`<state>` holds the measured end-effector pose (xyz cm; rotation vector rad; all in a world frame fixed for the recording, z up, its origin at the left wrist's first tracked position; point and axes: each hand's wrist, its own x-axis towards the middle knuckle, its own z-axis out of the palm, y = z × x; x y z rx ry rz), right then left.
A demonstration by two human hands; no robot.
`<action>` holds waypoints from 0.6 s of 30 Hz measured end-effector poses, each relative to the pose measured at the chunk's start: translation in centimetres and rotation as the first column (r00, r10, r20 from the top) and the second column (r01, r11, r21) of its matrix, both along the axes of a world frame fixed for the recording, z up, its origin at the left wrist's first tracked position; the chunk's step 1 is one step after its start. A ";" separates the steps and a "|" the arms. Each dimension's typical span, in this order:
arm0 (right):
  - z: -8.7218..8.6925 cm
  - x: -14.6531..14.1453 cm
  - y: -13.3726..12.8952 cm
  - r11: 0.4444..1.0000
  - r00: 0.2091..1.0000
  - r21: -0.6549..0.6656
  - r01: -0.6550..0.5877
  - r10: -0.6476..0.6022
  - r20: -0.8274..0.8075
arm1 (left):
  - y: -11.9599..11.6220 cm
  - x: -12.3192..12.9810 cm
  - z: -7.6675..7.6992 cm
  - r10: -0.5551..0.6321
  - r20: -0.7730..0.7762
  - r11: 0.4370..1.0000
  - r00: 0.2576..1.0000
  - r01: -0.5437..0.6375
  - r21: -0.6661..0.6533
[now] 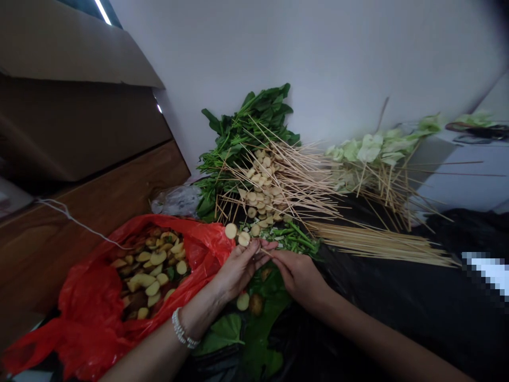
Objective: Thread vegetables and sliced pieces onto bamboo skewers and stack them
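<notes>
Skewer [267, 252], just one, bridges two hands: right hand [301, 278] pinching it, fingers of the left hand [237, 269] wrapped round its other end, two potato slices [244, 239] just beyond. One red bag [91, 297] sits left; farther, loaded skewers [262, 199] past counting, then one leafy heap [260, 114].

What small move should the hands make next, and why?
Probably ease the stick toward the potato slice: the right hand pinches the stick, and the left hand holds the slice. Whether it is already pierced is unclear.
</notes>
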<state>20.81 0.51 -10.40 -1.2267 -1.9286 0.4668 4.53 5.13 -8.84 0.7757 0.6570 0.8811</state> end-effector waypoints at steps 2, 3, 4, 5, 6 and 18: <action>0.1 -0.2 0.0 1.000 1.000 0.003 -0.009 0.009 0.002 | -0.2 0.1 0.1 -0.013 0.007 1.000 1.000 0.013 0.011; 0.2 -0.2 0.0 1.000 1.000 0.001 -0.013 0.013 0.004 | -0.2 0.1 0.1 -0.018 0.010 1.000 1.000 0.018 0.014; 0.3 -0.3 0.0 1.000 1.000 0.001 -0.015 0.015 0.003 | -0.2 0.1 0.1 -0.023 0.012 1.000 1.000 0.023 0.017; 0.4 -0.4 0.0 1.000 1.000 0.003 -0.015 0.015 -0.004 | -0.2 0.1 0.1 -0.026 0.013 0.999 1.000 0.025 0.025; 0.4 -0.4 0.1 1.000 1.000 0.007 -0.014 0.014 -0.014 | -0.1 0.1 0.1 -0.026 0.013 0.999 1.000 0.025 0.036; 0.0 -1.1 0.8 0.999 0.997 0.042 0.014 -0.017 0.071 | 0.2 0.0 -0.2 0.022 0.025 0.994 0.999 -0.025 0.110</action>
